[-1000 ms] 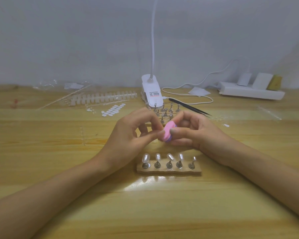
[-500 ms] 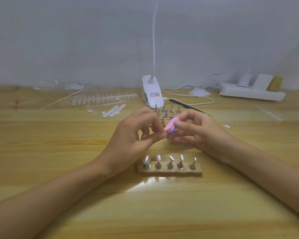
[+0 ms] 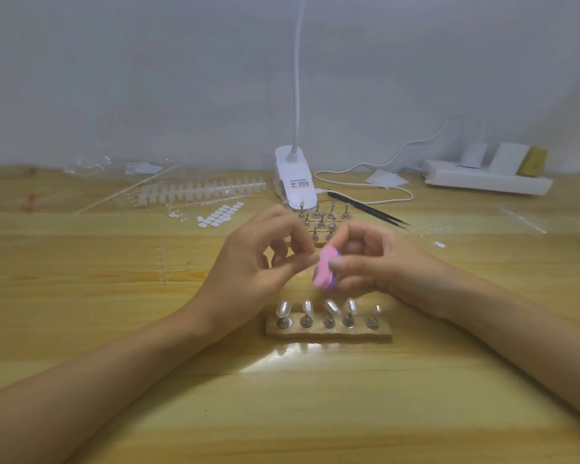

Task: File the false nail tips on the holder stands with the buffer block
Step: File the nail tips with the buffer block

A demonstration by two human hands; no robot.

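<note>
our right hand (image 3: 382,267) curled its fingers round the pink, purple-backed buffer block (image 3: 324,271) above the surface (image 3: 114,296), just behind five pearly false nail tips (image 3: 330,307); our left hand (image 3: 255,267) pinched beside it, holding what we couldn't tell.

The buffer block (image 3: 325,271) has dropped toward the rack (image 3: 329,332). Half a second ago it was lifted well above the rack's nail tips (image 3: 331,306), higher than a second ago. Now its lower end hangs just above the second and third tips from the left, nearer the rack than in either earlier picture. It has also turned: where a short oval face showed, a longer pink face now runs up and down, with a purple edge on its right. The right hand (image 3: 379,262) gripping it has come down with it, its upper fingers now blurred.
</note>
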